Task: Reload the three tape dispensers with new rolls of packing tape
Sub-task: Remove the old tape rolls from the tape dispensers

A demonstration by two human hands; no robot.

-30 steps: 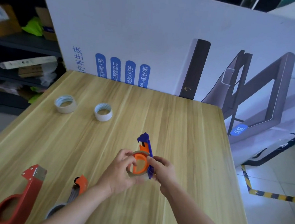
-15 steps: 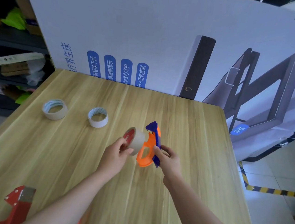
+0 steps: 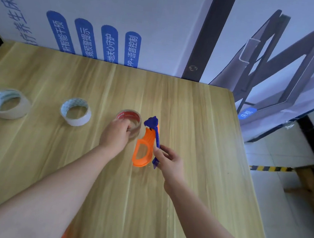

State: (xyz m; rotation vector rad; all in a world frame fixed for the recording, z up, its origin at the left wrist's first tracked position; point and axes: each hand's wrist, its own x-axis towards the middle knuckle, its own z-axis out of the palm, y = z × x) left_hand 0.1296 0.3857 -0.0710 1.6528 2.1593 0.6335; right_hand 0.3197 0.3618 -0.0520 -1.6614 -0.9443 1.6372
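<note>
We are gripping a red-cored tape roll [image 3: 131, 121] on the table [image 3: 190, 121] with our left hand [image 3: 116, 134]; our right hand [image 3: 169, 161] is pinching the orange-and-blue dispenser [image 3: 146, 146].

Probably a storeroom or packing area: large printed carton [image 3: 161, 15] leaning behind wooden table [image 3: 190, 121], striped hazard tape [image 3: 269, 168] on tiled floor [image 3: 288, 187].
</note>
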